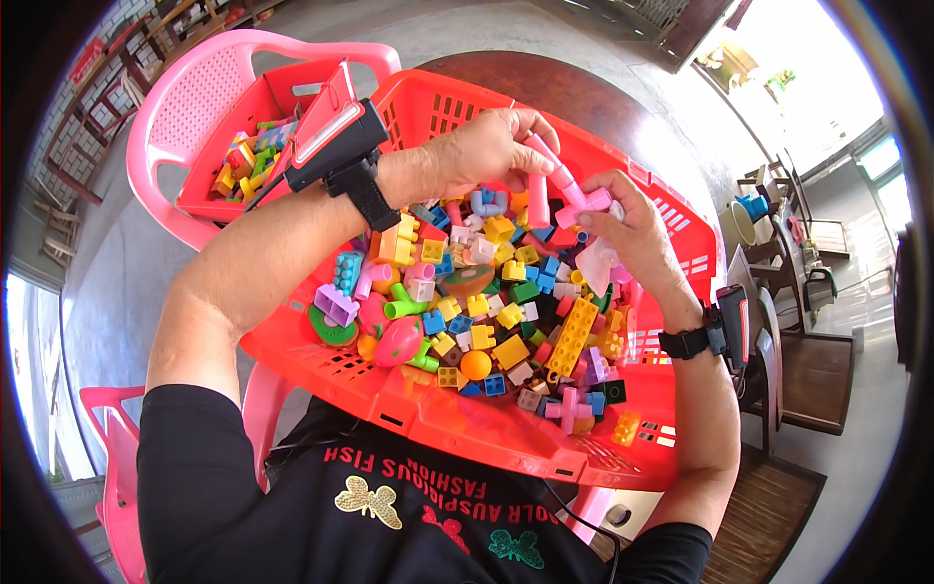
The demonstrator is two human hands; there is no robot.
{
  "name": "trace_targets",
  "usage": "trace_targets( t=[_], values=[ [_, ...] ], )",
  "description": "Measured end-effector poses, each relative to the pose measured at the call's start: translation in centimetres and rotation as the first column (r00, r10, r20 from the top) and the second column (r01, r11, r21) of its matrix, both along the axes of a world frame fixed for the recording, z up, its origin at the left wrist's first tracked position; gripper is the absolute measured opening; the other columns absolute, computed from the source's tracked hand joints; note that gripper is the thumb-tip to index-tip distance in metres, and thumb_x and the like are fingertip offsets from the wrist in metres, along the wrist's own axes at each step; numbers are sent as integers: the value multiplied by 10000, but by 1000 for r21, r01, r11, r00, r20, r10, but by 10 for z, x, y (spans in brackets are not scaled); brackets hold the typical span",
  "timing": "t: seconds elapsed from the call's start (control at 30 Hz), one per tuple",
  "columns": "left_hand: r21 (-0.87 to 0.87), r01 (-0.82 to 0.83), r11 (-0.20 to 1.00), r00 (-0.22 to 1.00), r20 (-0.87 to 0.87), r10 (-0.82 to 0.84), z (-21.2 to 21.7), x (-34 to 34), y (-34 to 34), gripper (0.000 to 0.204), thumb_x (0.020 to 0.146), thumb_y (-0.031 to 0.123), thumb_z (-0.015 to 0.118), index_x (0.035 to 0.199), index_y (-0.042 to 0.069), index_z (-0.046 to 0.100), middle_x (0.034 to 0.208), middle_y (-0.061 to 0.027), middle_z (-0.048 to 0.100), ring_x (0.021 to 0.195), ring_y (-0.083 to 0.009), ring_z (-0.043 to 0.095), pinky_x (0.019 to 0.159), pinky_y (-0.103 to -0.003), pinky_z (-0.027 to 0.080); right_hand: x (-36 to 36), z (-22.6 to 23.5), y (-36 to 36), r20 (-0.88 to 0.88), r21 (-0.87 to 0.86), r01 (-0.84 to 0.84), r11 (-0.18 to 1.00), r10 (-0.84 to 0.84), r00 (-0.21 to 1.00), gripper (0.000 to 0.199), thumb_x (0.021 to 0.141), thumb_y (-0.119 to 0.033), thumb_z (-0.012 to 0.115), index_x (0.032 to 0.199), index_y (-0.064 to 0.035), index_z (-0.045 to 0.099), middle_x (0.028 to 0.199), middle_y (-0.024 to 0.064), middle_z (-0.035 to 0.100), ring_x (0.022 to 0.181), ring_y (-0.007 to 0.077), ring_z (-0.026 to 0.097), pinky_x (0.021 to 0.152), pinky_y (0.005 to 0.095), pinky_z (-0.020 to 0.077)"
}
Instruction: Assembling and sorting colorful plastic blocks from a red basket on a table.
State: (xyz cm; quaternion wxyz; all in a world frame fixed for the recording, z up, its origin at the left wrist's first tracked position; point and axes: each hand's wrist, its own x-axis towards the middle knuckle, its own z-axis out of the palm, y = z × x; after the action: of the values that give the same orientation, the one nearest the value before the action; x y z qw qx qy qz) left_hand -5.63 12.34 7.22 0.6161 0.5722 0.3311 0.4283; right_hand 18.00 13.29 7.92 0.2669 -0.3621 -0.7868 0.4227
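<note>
Above the large red basket point(418, 399), both my hands hold pink toy pipe pieces. My left hand point(482, 148) is closed, with thumb and fingers around a pink pipe point(538, 201) that hangs down. My right hand point(632, 229) pinches a pink pipe connector point(582, 202), whose tube slants up to my left fingertips. Whether the pieces are joined there, I cannot tell. Below lie many mixed toys: a long yellow block point(572, 336), a pink toy fruit point(399, 341), a green pipe piece point(405, 304), an orange ball point(475, 365) and a translucent pale piece point(595, 263) under my right hand.
A smaller red basket point(209, 190) with several blocks rests on a pink plastic chair point(156, 127) at the left. Behind the large basket shows a round brown tabletop point(574, 92). Wooden chairs point(812, 380) stand to the right. Another pink chair point(117, 477) is at lower left.
</note>
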Motion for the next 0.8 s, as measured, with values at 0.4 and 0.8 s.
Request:
trace_targets(
  t=[0.4,0.8],
  values=[
    [-43,-12,999,1000,28,13,-1,9,-6,196,844,108,650,1004,46,555,877,-34,633,740,-84,606,617,-211,500,-3,4,-6,38,6,-26,1000,26,999,244,790,-86,671,1002,-55,553,801,26,596,742,82,549,645,249,451],
    [109,-30,994,991,-128,44,3,12,-12,174,841,151,657,965,72,564,804,8,601,668,-44,558,546,-188,446,-5,2,-7,53,61,14,998,-17,998,252,776,-98,689,990,-43,567,807,56,633,718,97,585,633,262,468]
  ],
)
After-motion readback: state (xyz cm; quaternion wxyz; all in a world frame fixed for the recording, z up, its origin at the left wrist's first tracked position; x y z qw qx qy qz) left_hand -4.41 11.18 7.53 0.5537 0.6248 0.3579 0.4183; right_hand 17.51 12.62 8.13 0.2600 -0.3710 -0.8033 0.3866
